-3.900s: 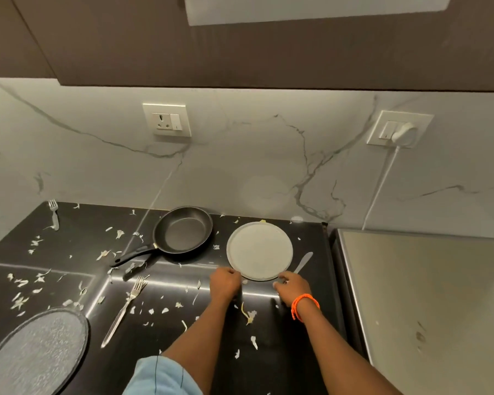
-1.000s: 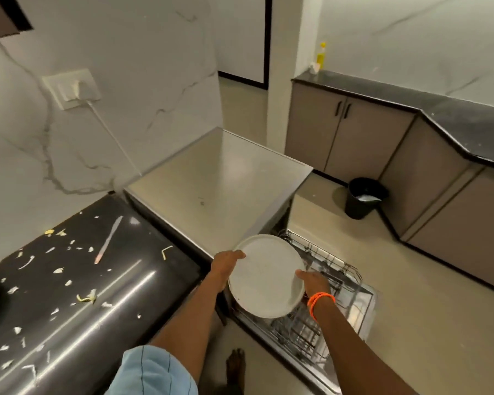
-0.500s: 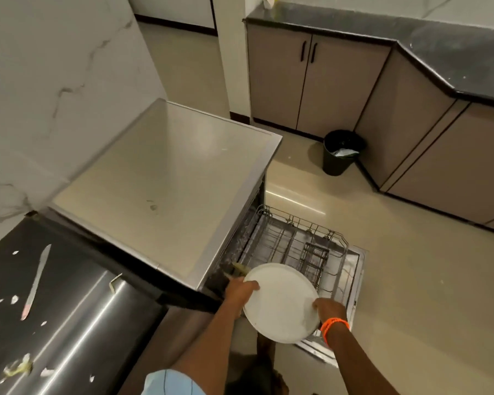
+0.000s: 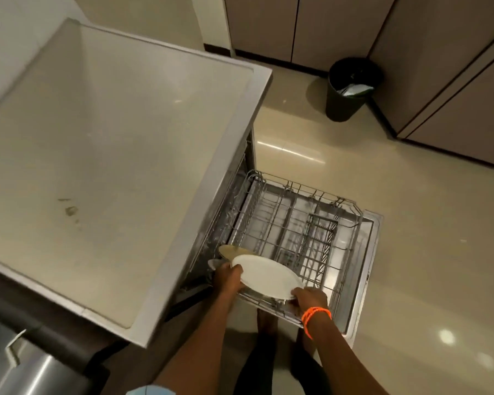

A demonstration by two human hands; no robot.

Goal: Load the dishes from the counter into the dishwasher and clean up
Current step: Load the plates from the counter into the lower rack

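Two hands grip white plate (image 4: 265, 276) at opposite rims, left hand (image 4: 228, 276), right hand (image 4: 310, 299), holding it tilted over near corner of lower rack (image 4: 303, 223), likely for slotting between tines.

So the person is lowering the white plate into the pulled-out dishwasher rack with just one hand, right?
Not quite: the head view shows both hands on the white plate, the left hand at one edge and the right hand at the other, over the pulled-out dishwasher rack.

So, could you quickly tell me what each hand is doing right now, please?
Left hand: grips the white plate at its left edge.
Right hand: grips the same plate's right edge.
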